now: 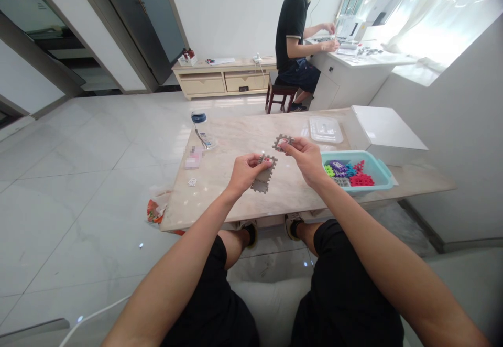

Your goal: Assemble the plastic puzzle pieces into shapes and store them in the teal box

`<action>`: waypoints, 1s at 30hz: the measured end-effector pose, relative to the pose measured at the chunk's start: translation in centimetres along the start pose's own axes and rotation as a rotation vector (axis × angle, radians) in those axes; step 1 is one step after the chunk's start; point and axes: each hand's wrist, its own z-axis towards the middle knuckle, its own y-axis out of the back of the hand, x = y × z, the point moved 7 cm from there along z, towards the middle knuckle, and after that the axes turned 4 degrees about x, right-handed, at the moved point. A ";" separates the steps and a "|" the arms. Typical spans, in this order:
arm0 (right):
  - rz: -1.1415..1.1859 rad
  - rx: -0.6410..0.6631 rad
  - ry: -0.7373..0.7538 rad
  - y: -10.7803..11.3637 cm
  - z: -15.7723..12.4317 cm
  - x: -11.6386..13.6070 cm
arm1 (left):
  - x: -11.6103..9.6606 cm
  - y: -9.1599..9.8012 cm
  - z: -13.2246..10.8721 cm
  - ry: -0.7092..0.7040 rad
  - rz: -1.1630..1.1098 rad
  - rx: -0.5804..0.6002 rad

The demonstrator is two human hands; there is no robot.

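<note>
Over the middle of the marble-look table, my left hand (247, 173) pinches a grey toothed puzzle piece (261, 183), an oblong that hangs tilted below the thumb. A small red and white patch shows beside the thumb. My right hand (307, 159) grips a smaller grey toothed piece (280, 141), also with red and white on its face, a little higher and to the right. The two pieces are apart. Close to my right wrist sits a light-blue basket (379, 180) of coloured interlocking pieces (363, 179) in red, purple, blue, green and grey.
A clear plastic lid (326, 129) and a white box (389, 127) stand at the table's back right. On the left are a blue-lidded clear container (199, 127), a pink packet (193, 159) and a small white piece (192, 182). Beyond, another person (293, 27) sits at a white desk.
</note>
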 end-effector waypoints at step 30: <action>-0.103 0.153 -0.155 -3.4 2.7 -7.9 | 9.0 1.8 2.7 0.088 0.050 -0.004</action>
